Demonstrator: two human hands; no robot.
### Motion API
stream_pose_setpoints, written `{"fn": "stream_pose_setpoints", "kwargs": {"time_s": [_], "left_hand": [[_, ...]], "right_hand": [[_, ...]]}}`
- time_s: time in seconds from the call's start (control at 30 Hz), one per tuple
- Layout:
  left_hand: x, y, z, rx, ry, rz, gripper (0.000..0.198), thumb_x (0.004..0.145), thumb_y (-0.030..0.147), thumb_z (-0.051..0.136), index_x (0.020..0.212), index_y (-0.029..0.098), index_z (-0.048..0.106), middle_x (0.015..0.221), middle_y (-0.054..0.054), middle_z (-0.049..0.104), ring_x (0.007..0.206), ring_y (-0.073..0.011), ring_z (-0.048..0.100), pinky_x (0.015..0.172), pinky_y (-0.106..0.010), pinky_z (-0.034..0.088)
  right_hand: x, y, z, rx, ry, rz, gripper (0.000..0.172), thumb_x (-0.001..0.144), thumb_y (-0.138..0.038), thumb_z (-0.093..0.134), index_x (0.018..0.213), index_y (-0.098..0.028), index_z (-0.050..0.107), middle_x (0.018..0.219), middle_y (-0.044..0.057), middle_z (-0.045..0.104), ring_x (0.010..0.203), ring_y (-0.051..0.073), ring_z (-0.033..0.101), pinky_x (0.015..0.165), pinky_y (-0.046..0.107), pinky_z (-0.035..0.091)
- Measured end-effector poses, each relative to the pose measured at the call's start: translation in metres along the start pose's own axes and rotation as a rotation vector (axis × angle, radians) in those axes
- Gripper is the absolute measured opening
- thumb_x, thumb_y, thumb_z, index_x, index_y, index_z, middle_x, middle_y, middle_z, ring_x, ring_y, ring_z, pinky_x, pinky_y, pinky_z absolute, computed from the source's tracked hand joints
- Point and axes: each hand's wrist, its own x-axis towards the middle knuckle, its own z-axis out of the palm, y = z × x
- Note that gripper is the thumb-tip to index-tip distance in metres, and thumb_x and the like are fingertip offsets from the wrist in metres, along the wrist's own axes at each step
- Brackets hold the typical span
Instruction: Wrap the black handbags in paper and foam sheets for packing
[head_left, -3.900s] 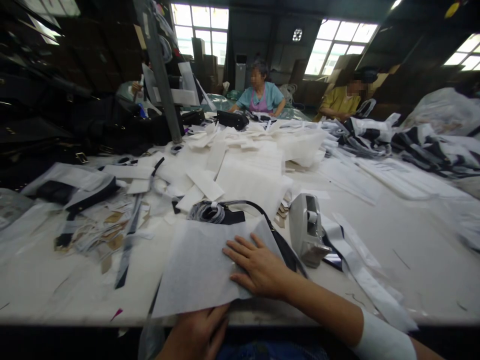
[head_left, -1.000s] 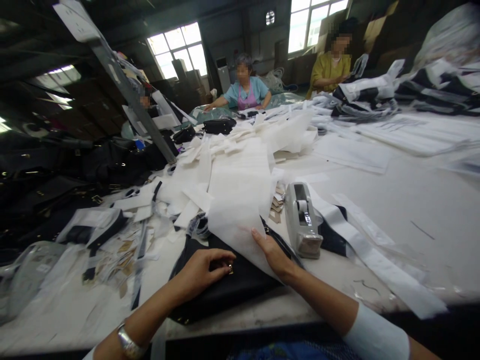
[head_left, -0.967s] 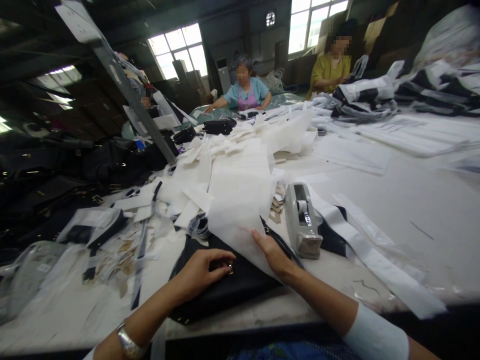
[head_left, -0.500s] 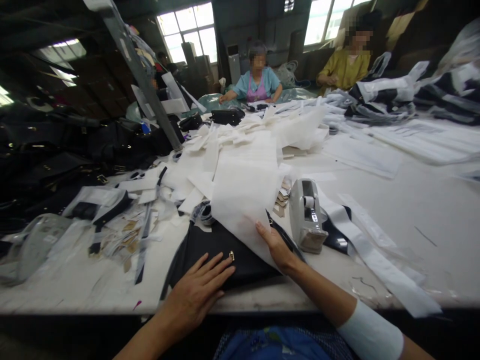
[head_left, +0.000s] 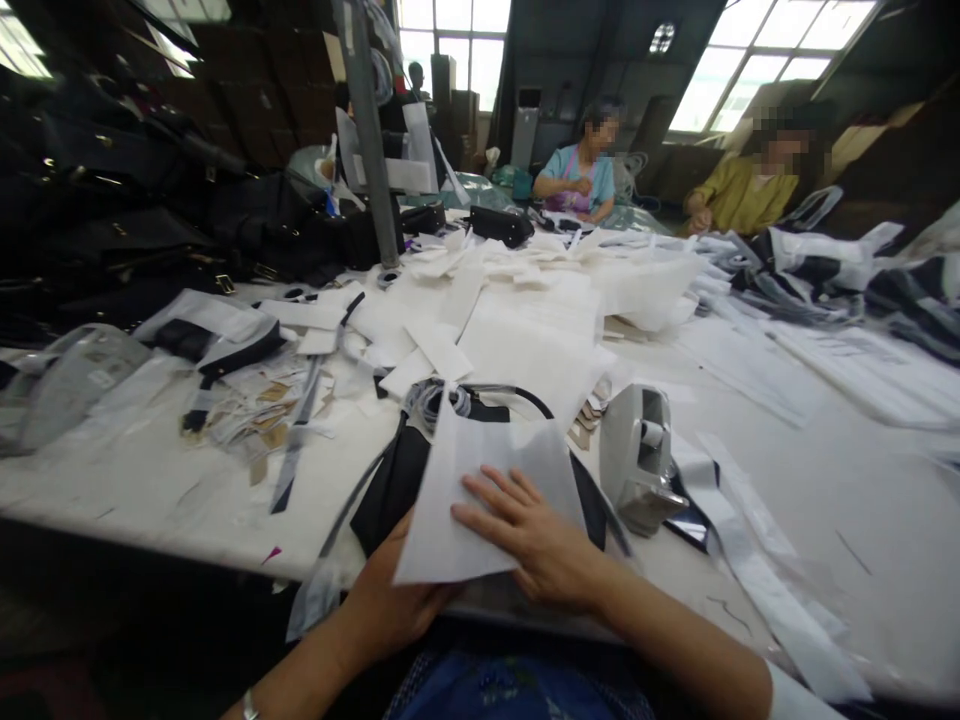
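A black handbag (head_left: 391, 488) lies on the table in front of me, its handle (head_left: 525, 392) arching at the far side. A sheet of thin white wrapping paper (head_left: 491, 448) covers the middle of the bag. Flat on that sheet rests my right hand (head_left: 536, 540), fingers spread. My left hand (head_left: 394, 605) is at the near left edge of the bag, partly beneath the sheet. Its fingers are hidden by the paper. Bluish-grey wrapping (head_left: 426, 402) surrounds part of the handle.
Just right of the bag stands a grey tape dispenser (head_left: 637, 455). White paper sheets (head_left: 525, 320) pile up beyond it, and black bags (head_left: 172, 235) heap at the left. Clear plastic and small scraps (head_left: 262, 410) litter the left side. Two people sit across the table.
The white sheet has come down over the bag. My right hand has gone from holding its edge to lying flat on it. My left hand, flat on the bag before, is now partly under the sheet.
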Motion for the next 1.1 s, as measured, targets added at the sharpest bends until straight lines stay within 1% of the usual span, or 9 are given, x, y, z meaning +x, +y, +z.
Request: {"fn": "stream_pose_setpoints", "kwargs": {"time_s": [0.07, 0.17, 0.23, 0.3, 0.47, 0.57, 0.73, 0.93, 1.1], "left_hand": [[-0.005, 0.002, 0.004, 0.018, 0.054, -0.031, 0.043, 0.092, 0.035, 0.057, 0.133, 0.023, 0.057, 0.132, -0.008, 0.063, 0.129, -0.0269, 0.053, 0.116, -0.045, 0.034], [-0.004, 0.006, 0.001, -0.054, -0.018, -0.042, 0.034, 0.091, 0.031, 0.059, 0.125, 0.027, 0.063, 0.130, -0.005, 0.065, 0.128, -0.0274, 0.053, 0.116, -0.047, 0.032], [-0.001, 0.008, -0.004, -0.124, -0.035, -0.060, 0.029, 0.090, 0.027, 0.059, 0.118, 0.026, 0.066, 0.128, -0.004, 0.066, 0.128, -0.0274, 0.053, 0.116, -0.048, 0.032], [0.001, 0.009, -0.008, -0.173, -0.020, -0.079, 0.028, 0.090, 0.026, 0.058, 0.117, 0.025, 0.067, 0.127, -0.005, 0.067, 0.127, -0.0272, 0.054, 0.116, -0.047, 0.033], [0.002, 0.009, -0.006, -0.232, -0.005, -0.102, 0.032, 0.091, 0.025, 0.056, 0.122, 0.025, 0.064, 0.116, -0.005, 0.071, 0.118, -0.0256, 0.061, 0.114, -0.047, 0.036], [0.002, 0.009, -0.006, -0.238, -0.018, -0.112, 0.029, 0.091, 0.025, 0.055, 0.119, 0.026, 0.065, 0.113, -0.005, 0.072, 0.114, -0.0251, 0.064, 0.113, -0.046, 0.038], [-0.001, 0.008, -0.004, -0.188, 0.006, -0.091, 0.036, 0.091, 0.026, 0.057, 0.126, 0.027, 0.062, 0.126, -0.005, 0.067, 0.120, -0.0268, 0.060, 0.113, -0.046, 0.038], [-0.006, 0.006, 0.000, -0.104, 0.024, -0.061, 0.040, 0.090, 0.027, 0.058, 0.130, 0.028, 0.059, 0.126, -0.004, 0.067, 0.114, -0.0263, 0.064, 0.109, -0.045, 0.044], [-0.007, 0.004, 0.003, -0.086, 0.089, -0.037, 0.032, 0.090, 0.031, 0.057, 0.121, 0.028, 0.065, 0.108, -0.001, 0.075, 0.102, -0.0245, 0.070, 0.106, -0.041, 0.047]], "right_hand": [[0.001, -0.003, 0.007, -0.132, -0.077, 0.031, 0.069, 0.091, -0.044, 0.058, 0.153, -0.035, 0.029, 0.163, 0.005, 0.015, 0.149, 0.037, 0.007, 0.116, 0.066, 0.006], [0.002, -0.003, 0.008, -0.169, -0.105, 0.054, 0.076, 0.088, -0.067, 0.052, 0.153, -0.035, 0.028, 0.163, 0.007, 0.013, 0.149, 0.039, 0.008, 0.116, 0.066, 0.006], [0.001, 0.000, 0.005, -0.149, -0.116, 0.053, 0.081, 0.086, -0.074, 0.049, 0.153, -0.035, 0.026, 0.164, 0.007, 0.012, 0.149, 0.038, 0.008, 0.116, 0.064, 0.006], [0.001, 0.004, 0.003, -0.121, -0.119, 0.054, 0.076, 0.089, -0.073, 0.044, 0.153, -0.035, 0.027, 0.164, 0.005, 0.010, 0.149, 0.036, 0.008, 0.117, 0.063, 0.006], [0.006, 0.010, 0.003, -0.132, -0.119, 0.101, 0.050, 0.101, -0.052, 0.036, 0.149, -0.040, 0.035, 0.163, 0.000, 0.017, 0.150, 0.031, 0.011, 0.118, 0.061, 0.008], [0.010, 0.010, 0.001, -0.180, -0.116, 0.092, 0.050, 0.100, -0.049, 0.044, 0.148, -0.039, 0.037, 0.162, 0.002, 0.020, 0.149, 0.032, 0.012, 0.117, 0.063, 0.006], [0.010, 0.012, -0.004, -0.175, -0.128, 0.028, 0.047, 0.100, -0.043, 0.047, 0.146, -0.039, 0.040, 0.162, 0.002, 0.021, 0.149, 0.032, 0.015, 0.117, 0.063, 0.007], [0.007, 0.011, -0.008, -0.190, -0.146, 0.037, 0.049, 0.098, -0.045, 0.048, 0.147, -0.040, 0.039, 0.162, 0.001, 0.023, 0.149, 0.032, 0.014, 0.117, 0.063, 0.006], [0.004, 0.008, -0.011, -0.215, -0.146, 0.050, 0.049, 0.099, -0.049, 0.044, 0.147, -0.040, 0.039, 0.161, 0.002, 0.024, 0.149, 0.033, 0.014, 0.116, 0.065, 0.004]]}}
